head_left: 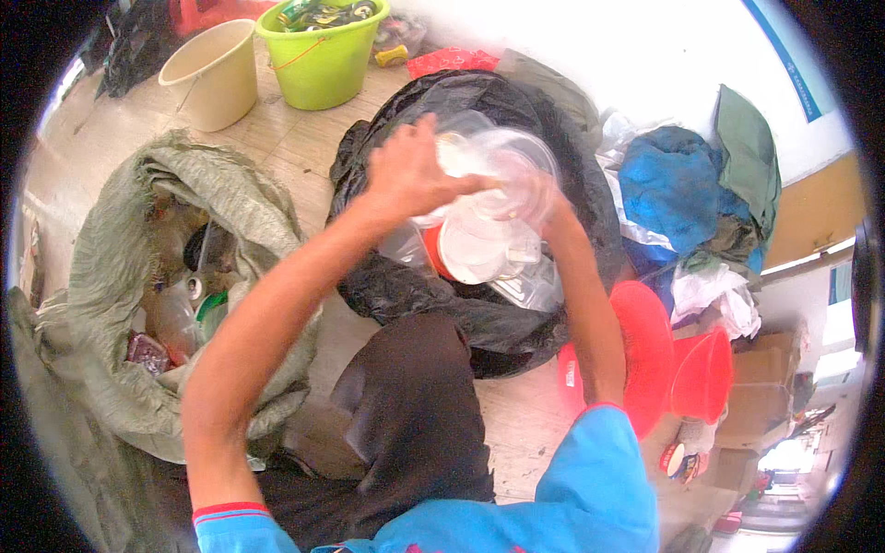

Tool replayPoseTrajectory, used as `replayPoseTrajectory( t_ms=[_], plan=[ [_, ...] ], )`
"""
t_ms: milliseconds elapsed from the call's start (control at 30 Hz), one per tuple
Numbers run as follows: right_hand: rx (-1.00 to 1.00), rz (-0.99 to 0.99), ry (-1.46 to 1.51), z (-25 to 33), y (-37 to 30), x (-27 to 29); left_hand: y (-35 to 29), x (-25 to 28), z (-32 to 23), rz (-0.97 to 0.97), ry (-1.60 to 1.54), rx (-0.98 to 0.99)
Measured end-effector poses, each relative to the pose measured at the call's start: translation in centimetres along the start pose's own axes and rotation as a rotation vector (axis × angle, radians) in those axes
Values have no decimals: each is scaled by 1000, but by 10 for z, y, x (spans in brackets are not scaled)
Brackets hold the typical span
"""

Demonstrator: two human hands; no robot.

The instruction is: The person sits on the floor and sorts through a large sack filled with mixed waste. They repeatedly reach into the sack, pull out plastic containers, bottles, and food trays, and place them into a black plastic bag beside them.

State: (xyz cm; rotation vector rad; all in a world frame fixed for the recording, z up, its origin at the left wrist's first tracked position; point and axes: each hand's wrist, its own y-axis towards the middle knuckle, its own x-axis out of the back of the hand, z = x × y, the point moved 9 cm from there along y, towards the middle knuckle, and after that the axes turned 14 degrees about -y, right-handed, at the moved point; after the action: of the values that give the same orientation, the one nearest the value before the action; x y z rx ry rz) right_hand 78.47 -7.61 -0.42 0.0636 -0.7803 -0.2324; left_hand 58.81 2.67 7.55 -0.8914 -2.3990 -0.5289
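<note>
In front of me, a black plastic bag (461, 318) lies with its mouth wide, holding clear and white plastic containers and round lids. Above it my left hand (410, 175) grips the left side of some clear plastic containers (521, 152), its thumb laid across them. My right hand (539, 198) has hold of their right side; its fingers show only blurred through the plastic. Just below both hands, a round white lid (472, 241) lies in the bag beside something orange-red (435, 249). Motion blur hides how many containers I hold.
At left stands a woven sack (101, 258) with mixed scraps inside. Beyond it are a beige bucket (217, 78) and a lime-green bucket (318, 69) filled with cans. Red plastic basins (701, 373) sit at right, near a blue cloth bundle (671, 180).
</note>
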Motion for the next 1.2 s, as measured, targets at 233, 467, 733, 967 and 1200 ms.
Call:
replayPoseTrajectory(
  t_ms=[233,467,733,967,1200],
  plan=[
    [-780,-345,715,-190,-106,69,-15,-62,37,-94,-31,-130],
    [-1026,-399,390,-246,-144,51,-45,-44,146,-121,165,210],
    [-919,-342,-1132,-222,-177,111,-26,-45,218,-12,193,409],
    [-899,-510,-1546,-172,-195,169,2,3,225,-129,-962,593],
    [-885,-628,-1838,-151,-183,257,70,113,183,-120,-1410,188]
  ],
)
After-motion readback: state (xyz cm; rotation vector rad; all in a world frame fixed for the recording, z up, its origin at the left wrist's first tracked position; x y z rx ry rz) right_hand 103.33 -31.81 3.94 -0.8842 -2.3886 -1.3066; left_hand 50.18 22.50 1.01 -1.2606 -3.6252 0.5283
